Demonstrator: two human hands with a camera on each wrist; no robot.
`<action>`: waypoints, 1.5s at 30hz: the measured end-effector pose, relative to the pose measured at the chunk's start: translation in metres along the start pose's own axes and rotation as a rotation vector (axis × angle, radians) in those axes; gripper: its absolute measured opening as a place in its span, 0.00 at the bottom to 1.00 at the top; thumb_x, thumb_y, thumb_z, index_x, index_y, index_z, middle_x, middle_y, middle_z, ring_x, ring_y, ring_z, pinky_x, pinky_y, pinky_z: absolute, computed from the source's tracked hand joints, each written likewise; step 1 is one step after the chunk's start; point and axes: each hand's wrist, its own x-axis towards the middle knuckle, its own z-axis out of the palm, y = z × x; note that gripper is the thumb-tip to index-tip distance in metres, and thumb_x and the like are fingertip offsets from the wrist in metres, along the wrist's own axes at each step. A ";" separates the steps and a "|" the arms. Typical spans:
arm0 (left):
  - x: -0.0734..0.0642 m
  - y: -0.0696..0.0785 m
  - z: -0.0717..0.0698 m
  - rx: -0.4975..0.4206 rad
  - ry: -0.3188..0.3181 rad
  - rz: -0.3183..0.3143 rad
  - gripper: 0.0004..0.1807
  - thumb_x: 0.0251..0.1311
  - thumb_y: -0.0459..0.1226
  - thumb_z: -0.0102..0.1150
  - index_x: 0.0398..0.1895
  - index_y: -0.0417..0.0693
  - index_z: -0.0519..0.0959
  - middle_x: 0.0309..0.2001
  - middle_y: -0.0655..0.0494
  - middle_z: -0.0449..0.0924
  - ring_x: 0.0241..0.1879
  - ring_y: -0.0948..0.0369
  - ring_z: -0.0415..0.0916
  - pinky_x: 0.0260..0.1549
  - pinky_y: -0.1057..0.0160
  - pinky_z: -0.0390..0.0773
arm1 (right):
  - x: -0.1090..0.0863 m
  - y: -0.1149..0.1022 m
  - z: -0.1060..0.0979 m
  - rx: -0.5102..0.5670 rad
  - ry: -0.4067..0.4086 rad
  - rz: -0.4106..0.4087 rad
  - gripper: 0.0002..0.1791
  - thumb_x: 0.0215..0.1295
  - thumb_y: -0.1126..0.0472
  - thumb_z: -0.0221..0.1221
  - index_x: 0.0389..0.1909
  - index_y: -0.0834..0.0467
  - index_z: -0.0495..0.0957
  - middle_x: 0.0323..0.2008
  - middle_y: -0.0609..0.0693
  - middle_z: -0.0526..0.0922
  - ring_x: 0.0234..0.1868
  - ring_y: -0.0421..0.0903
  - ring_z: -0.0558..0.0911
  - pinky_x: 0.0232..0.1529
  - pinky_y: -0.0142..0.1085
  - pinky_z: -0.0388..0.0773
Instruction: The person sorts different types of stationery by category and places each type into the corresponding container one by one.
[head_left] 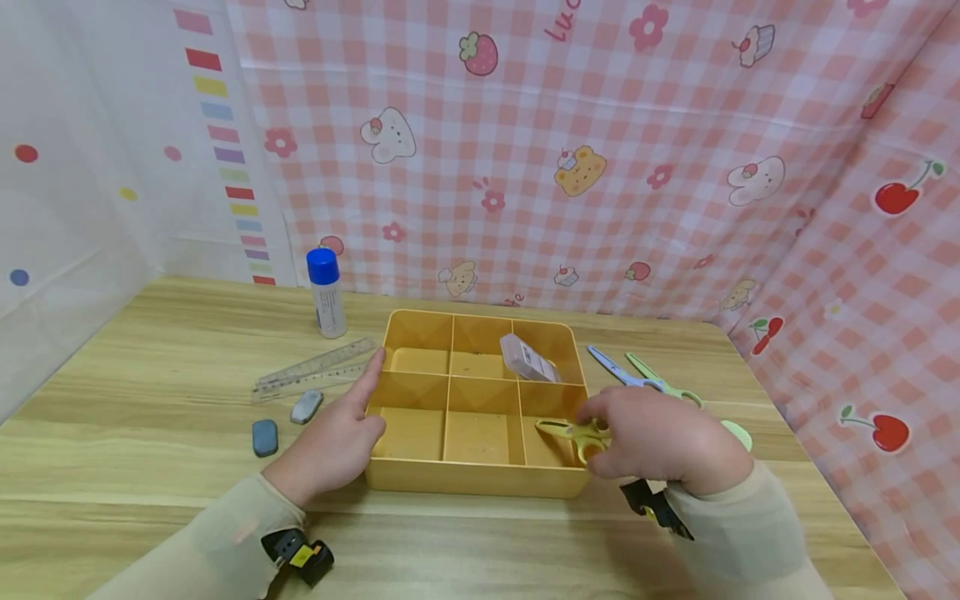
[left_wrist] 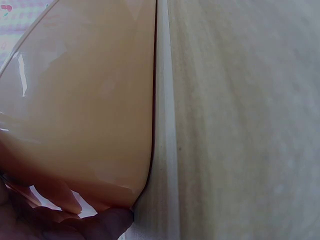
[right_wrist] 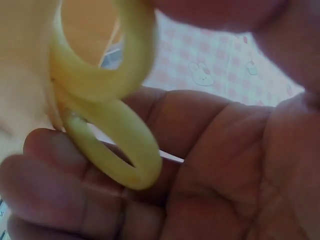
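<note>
Yellow scissors (head_left: pixel 573 431) are in the right hand (head_left: pixel 656 429); cloth (head_left: pixel 517 158) reads "luc"

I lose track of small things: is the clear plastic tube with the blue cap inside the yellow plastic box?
No: the tube stands upright on the wooden table, outside the box.

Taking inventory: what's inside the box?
A clear case, back right; the divider hides its bottom. The right hand holds yellow scissors at the front right compartment, partly covering it.
</note>
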 end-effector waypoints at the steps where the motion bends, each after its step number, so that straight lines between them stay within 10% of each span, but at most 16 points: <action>1: 0.000 0.000 0.000 -0.001 -0.001 -0.001 0.43 0.76 0.35 0.38 0.87 0.59 0.32 0.87 0.48 0.39 0.84 0.44 0.43 0.80 0.37 0.48 | 0.001 0.000 0.000 0.000 0.001 0.000 0.23 0.49 0.55 0.71 0.51 0.49 0.87 0.48 0.44 0.87 0.42 0.44 0.80 0.46 0.43 0.81; 10: 0.000 0.001 0.000 0.008 0.005 0.006 0.43 0.75 0.34 0.38 0.87 0.58 0.32 0.87 0.48 0.38 0.84 0.44 0.43 0.80 0.37 0.48 | 0.002 -0.001 0.000 0.040 -0.019 0.012 0.19 0.53 0.55 0.73 0.49 0.50 0.87 0.38 0.41 0.86 0.36 0.42 0.78 0.41 0.40 0.79; 29: -0.001 0.000 0.000 0.008 0.005 0.004 0.43 0.76 0.35 0.39 0.87 0.58 0.33 0.87 0.47 0.39 0.84 0.43 0.44 0.80 0.37 0.49 | 0.002 0.007 -0.001 0.094 -0.034 0.022 0.29 0.54 0.53 0.77 0.59 0.52 0.86 0.56 0.46 0.87 0.49 0.45 0.83 0.55 0.48 0.83; 45: 0.000 0.001 0.000 -0.006 -0.009 0.003 0.43 0.76 0.34 0.38 0.87 0.57 0.32 0.87 0.51 0.36 0.85 0.44 0.41 0.80 0.37 0.47 | 0.002 0.010 -0.001 0.115 -0.043 0.004 0.27 0.54 0.54 0.77 0.56 0.51 0.86 0.51 0.43 0.87 0.44 0.42 0.82 0.50 0.44 0.82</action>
